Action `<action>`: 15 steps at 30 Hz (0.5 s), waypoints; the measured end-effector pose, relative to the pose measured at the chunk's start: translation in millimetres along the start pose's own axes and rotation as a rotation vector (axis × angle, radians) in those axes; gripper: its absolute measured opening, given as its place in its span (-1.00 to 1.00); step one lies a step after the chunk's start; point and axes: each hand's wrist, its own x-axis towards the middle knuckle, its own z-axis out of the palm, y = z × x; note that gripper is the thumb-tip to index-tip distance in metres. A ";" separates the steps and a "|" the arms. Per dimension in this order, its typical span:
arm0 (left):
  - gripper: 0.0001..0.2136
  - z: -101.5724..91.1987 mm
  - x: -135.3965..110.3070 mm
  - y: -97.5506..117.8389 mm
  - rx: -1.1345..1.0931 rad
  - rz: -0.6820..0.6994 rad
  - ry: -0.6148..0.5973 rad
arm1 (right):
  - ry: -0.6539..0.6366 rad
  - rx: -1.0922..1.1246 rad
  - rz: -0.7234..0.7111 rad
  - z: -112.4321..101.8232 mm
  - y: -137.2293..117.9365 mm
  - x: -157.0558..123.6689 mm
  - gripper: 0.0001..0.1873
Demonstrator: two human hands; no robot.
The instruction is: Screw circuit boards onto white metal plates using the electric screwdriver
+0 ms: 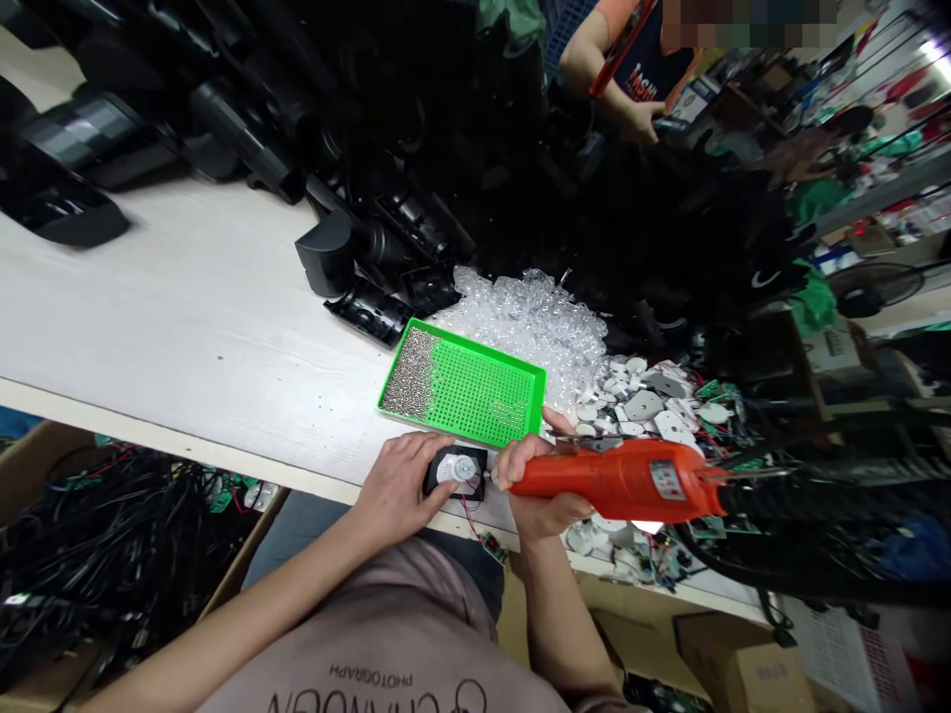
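left hand (397, 485) half open, fingers pressing small black plastic housing (474, 475) with white disc (462, 468); looks light, stiff, best held by edges. right hand (539, 485) wrapped closed around orange electric screwdriver (616, 480).

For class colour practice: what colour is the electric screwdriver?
The electric screwdriver is orange-red, best in head view.

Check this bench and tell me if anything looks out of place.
A small green circuit board sits at the front edge of the table, trailing thin wires from the black housing under the left hand. It looks loose, not fastened down.
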 end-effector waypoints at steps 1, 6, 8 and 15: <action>-0.60 0.1 0.0 0.1 -0.002 -0.001 0.003 | 0.000 -0.009 0.003 0.1 0.1 -0.5 -0.12; -0.59 1.8 -0.8 0.0 0.010 -0.004 0.005 | -0.078 0.008 -0.038 0.2 2.5 -7.5 -0.23; -0.60 2.6 -1.3 -0.2 0.017 -0.001 0.007 | -0.109 -0.008 -0.077 -0.1 4.1 -11.2 -0.34; -0.60 4.3 -1.7 -1.0 0.019 -0.005 -0.002 | -0.299 -0.064 -0.034 -8.7 11.9 -16.3 -0.54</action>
